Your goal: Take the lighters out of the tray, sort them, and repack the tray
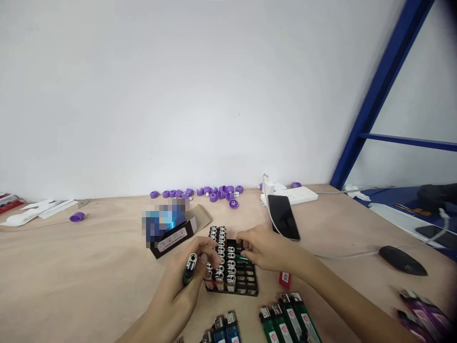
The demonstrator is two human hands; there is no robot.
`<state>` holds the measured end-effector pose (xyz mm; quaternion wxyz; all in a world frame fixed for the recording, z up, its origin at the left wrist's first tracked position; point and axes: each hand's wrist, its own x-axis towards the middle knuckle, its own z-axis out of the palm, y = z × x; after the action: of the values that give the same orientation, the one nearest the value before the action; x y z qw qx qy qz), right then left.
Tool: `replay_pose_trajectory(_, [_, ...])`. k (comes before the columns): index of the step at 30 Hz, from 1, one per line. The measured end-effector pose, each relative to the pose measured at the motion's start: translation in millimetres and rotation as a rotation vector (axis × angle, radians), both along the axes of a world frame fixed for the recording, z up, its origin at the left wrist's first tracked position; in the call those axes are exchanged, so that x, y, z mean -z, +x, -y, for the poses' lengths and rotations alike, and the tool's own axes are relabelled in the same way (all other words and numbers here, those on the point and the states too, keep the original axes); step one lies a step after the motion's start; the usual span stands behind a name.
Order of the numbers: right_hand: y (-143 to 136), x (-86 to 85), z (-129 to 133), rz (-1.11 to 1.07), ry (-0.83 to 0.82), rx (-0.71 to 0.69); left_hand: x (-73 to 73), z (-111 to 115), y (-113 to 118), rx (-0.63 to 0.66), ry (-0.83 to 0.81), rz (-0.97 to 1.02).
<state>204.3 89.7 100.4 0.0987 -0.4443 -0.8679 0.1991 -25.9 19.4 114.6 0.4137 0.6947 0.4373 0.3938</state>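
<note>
A black tray (253, 290) holds rows of upright lighters (231, 270) with metal tops; slots on its right side show bare. My left hand (182, 271) is curled over the tray's left side, with a dark green lighter (190, 269) held against the palm. My right hand (262, 247) reaches over the tray's back right, its fingers closed on a green lighter (243, 258) lying sideways above the slots. Several green lighters (285, 321) lie side by side in front of my right forearm, and blue lighters (226, 331) lie at the front edge of the view.
An open box (174, 240) stands behind my left hand. Purple caps (221, 193) line the wall. A phone (283, 216), a power strip (300, 195) and a mouse (402, 260) are at right, with a cable between. Purple lighters (424, 312) lie front right, a red piece (284, 279) nearer the tray.
</note>
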Motion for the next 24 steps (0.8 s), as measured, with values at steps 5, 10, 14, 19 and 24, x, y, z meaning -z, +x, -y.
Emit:
replay_pose_trajectory(5, [11.3,3.2,-1.2,0.087,-0.047,0.031,-4.4,-0.3,0.4,0.010,0.012,-0.002])
replay_pose_trajectory(10, [6.7,2.2,-3.6,0.095,0.002,0.047,-1.1,-1.4,2.7,-0.011,0.002,-0.016])
replay_pose_trajectory(14, [5.0,-8.4,-4.3,0.057,0.023,0.067,1.4,-1.6,2.3,-0.059,-0.020,0.025])
replay_pose_trajectory(19, [1.6,-10.0,-1.5,0.011,0.018,0.051,2.8,-2.3,0.5,-0.035,-0.028,0.008])
replay_pose_trajectory(24, [-6.8,-0.8,1.1,-0.062,0.079,0.045,4.0,-3.7,1.3,-0.038,-0.023,0.006])
